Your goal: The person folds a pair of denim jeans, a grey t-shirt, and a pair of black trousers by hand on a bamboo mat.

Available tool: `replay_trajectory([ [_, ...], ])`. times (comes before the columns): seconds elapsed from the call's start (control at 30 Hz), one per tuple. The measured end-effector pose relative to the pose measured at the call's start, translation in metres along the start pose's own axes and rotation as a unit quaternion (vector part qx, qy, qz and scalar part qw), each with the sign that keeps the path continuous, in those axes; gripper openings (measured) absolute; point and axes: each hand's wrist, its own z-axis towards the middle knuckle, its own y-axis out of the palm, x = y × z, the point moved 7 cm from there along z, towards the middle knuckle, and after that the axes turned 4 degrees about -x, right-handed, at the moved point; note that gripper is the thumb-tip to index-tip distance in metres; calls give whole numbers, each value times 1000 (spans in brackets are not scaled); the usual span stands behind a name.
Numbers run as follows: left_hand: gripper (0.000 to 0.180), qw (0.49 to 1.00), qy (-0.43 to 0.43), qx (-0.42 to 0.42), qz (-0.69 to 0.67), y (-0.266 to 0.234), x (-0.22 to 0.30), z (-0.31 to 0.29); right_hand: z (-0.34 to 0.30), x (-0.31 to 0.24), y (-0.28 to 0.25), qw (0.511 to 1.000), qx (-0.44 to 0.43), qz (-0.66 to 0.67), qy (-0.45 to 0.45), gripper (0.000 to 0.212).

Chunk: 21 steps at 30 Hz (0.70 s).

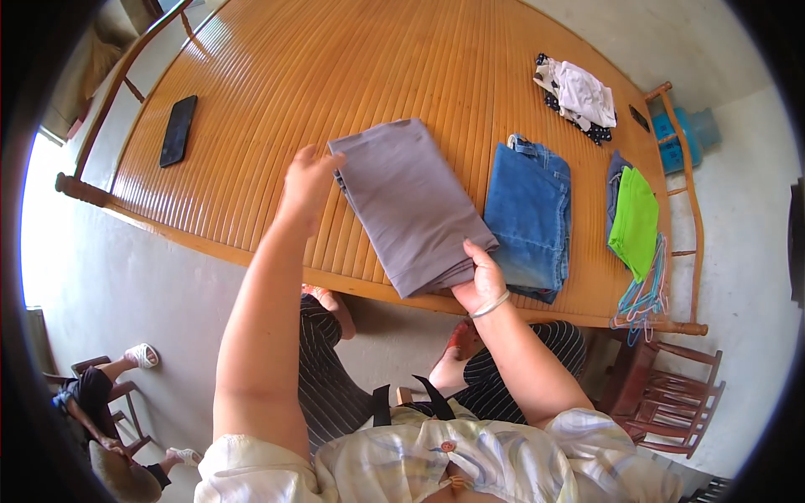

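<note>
A folded grey garment lies at a slant across the near edge of the bamboo-slat bed, its near end raised in my right hand. The right thumb rests on top and the fingers go underneath, out of sight. At the garment's far left corner is my left hand, with its fingertips closed at the cloth edge; part of that grip is hidden. Folded blue jeans lie just right of the grey garment.
Right of the jeans are a bright green folded cloth, hangers and a white-and-black clothes pile. A black phone lies at the left. Wooden rails bound the bed; a wooden chair and a seated person are beyond.
</note>
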Motion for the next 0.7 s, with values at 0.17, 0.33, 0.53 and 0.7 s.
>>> replay_trajectory([
  [0.17, 75, 987, 13, -58, 148, 36, -19, 3, -9, -5, -3, 992, 12, -125, -9, 40],
  [0.33, 69, 997, -53, -32, 38, 29, -27, 3, -21, -6, -8, 988, 52, -144, 8, 39],
  [0.53, 49, 973, -93, -58, -205, 21, -65, 30, -10, -7, 8, 971, -6, -241, -2, 43],
  [0.7, 56, 984, 42, -27, -171, 29, -15, 19, 9, -40, -5, 910, -45, -411, -44, 36],
])
